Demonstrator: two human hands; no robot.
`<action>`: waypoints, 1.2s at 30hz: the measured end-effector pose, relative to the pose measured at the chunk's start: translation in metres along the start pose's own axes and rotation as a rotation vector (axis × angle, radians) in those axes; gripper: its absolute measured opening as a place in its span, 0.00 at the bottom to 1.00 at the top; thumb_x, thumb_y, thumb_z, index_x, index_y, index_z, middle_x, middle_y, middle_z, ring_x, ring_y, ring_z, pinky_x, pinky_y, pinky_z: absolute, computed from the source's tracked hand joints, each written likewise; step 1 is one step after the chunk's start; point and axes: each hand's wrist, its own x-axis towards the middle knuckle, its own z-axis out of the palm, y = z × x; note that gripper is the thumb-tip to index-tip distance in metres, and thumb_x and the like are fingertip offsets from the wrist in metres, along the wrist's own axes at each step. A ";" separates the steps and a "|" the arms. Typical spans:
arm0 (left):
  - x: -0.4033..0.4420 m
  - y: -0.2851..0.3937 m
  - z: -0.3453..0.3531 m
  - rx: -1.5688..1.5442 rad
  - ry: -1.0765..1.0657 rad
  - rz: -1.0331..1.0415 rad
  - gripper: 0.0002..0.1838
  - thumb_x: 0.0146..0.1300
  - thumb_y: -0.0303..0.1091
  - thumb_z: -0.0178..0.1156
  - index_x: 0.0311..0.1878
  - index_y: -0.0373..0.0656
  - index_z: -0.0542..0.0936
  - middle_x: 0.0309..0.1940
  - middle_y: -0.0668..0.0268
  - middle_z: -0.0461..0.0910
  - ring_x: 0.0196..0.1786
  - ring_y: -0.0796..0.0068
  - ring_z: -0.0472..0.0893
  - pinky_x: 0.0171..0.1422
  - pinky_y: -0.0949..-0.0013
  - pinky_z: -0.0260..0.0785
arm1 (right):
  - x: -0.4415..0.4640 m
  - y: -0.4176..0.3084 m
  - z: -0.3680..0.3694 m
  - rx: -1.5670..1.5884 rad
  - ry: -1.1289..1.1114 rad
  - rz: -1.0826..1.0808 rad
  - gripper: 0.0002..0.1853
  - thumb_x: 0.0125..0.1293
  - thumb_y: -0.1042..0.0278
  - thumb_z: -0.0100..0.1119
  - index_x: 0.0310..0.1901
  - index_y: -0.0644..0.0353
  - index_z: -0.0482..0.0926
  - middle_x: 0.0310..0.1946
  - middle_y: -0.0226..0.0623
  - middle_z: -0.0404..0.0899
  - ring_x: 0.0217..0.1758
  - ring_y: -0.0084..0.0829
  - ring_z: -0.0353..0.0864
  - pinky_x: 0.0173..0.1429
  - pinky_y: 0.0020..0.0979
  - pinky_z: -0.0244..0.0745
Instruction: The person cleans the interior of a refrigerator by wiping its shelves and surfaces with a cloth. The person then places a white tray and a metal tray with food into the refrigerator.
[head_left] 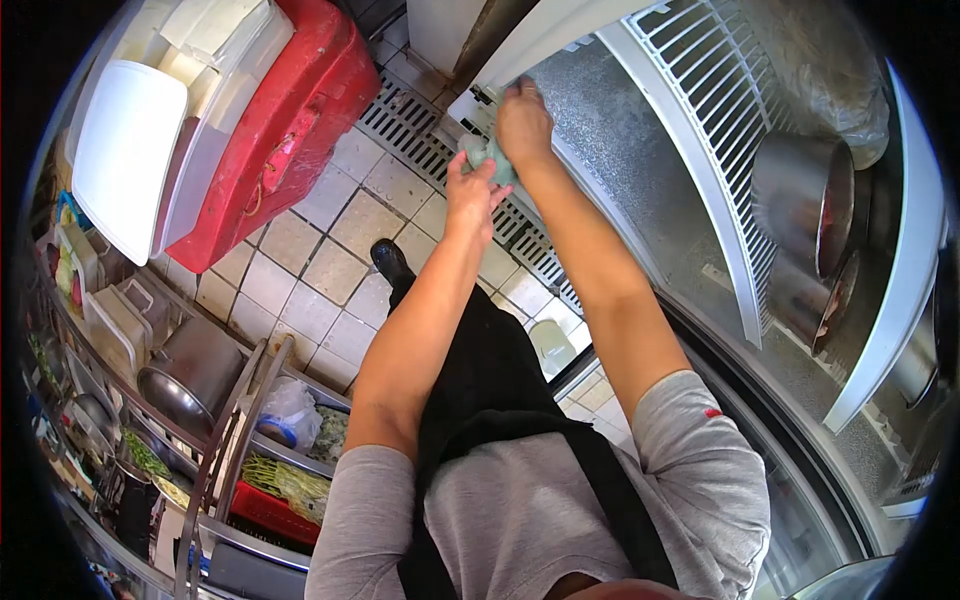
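My left hand [472, 197] is closed round a crumpled grey-green cloth [490, 160], its fingertips showing along the cloth. Just beyond it, my right hand [524, 125] reaches to the white lower edge [478, 112] of an open refrigerator. The fingers of that hand curl downward at the edge; what they grip, if anything, is hidden. Both arms stretch forward and low, above a slotted floor drain. To the right lies the grey refrigerator floor [605, 120].
A white wire shelf [700, 80] inside the refrigerator carries metal pots [790, 190] and a plastic bag. On the left stand a red bin [300, 120] with white containers, a steel pot [195, 375] and a red crate [270, 515] of greens. Tiles [340, 270] cover the floor.
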 end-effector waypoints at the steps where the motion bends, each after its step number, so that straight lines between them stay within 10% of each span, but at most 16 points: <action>1: 0.002 -0.001 -0.003 0.028 0.006 -0.004 0.31 0.62 0.28 0.54 0.66 0.41 0.52 0.50 0.57 0.68 0.46 0.62 0.73 0.50 0.60 0.73 | -0.002 -0.003 -0.003 -0.110 -0.057 -0.062 0.12 0.58 0.69 0.52 0.38 0.70 0.78 0.44 0.54 0.76 0.46 0.40 0.78 0.47 0.40 0.75; 7: -0.015 -0.019 0.008 0.154 -0.154 -0.162 0.25 0.61 0.29 0.55 0.60 0.36 0.62 0.46 0.60 0.73 0.42 0.66 0.77 0.46 0.66 0.75 | 0.005 0.026 -0.062 -0.307 -0.790 -0.126 0.13 0.59 0.69 0.48 0.42 0.62 0.80 0.46 0.47 0.79 0.50 0.39 0.79 0.50 0.41 0.74; 12: -0.019 -0.029 0.018 0.187 -0.165 -0.148 0.16 0.61 0.31 0.56 0.52 0.38 0.72 0.41 0.64 0.76 0.38 0.71 0.76 0.43 0.69 0.74 | -0.004 0.058 -0.088 -0.089 -0.510 0.177 0.17 0.57 0.66 0.49 0.47 0.55 0.79 0.47 0.46 0.78 0.49 0.46 0.78 0.53 0.42 0.73; 19: 0.004 -0.008 0.015 0.064 -0.057 0.043 0.17 0.61 0.31 0.57 0.52 0.39 0.70 0.43 0.65 0.76 0.39 0.71 0.76 0.45 0.68 0.72 | 0.007 0.041 0.008 0.217 0.107 -0.178 0.17 0.54 0.70 0.50 0.46 0.56 0.80 0.47 0.48 0.77 0.48 0.45 0.78 0.53 0.40 0.72; 22: 0.005 -0.013 0.009 0.068 -0.018 -0.008 0.16 0.62 0.31 0.56 0.52 0.39 0.70 0.43 0.64 0.76 0.39 0.70 0.77 0.44 0.68 0.73 | 0.028 0.028 -0.058 -0.105 -0.630 -0.075 0.17 0.52 0.73 0.54 0.46 0.55 0.79 0.48 0.45 0.76 0.53 0.43 0.74 0.56 0.38 0.70; 25: -0.005 -0.013 0.015 0.072 -0.038 -0.049 0.17 0.62 0.31 0.56 0.53 0.38 0.69 0.43 0.63 0.76 0.39 0.70 0.77 0.45 0.68 0.73 | 0.023 0.032 -0.074 0.053 -0.520 0.062 0.18 0.51 0.75 0.53 0.46 0.56 0.79 0.48 0.45 0.77 0.55 0.43 0.73 0.58 0.36 0.69; 29: 0.002 -0.021 0.013 0.048 -0.036 -0.015 0.19 0.61 0.31 0.57 0.54 0.36 0.68 0.43 0.62 0.76 0.39 0.70 0.77 0.45 0.67 0.73 | 0.009 0.040 -0.017 0.258 -0.062 -0.270 0.17 0.51 0.74 0.51 0.43 0.52 0.80 0.48 0.45 0.77 0.52 0.42 0.75 0.56 0.37 0.69; 36: -0.020 -0.007 0.021 0.178 -0.132 -0.135 0.21 0.61 0.31 0.57 0.55 0.35 0.68 0.42 0.63 0.76 0.39 0.71 0.77 0.44 0.69 0.73 | 0.011 0.072 -0.057 -0.043 -0.547 -0.060 0.16 0.53 0.73 0.52 0.45 0.56 0.79 0.42 0.45 0.80 0.45 0.48 0.79 0.52 0.41 0.73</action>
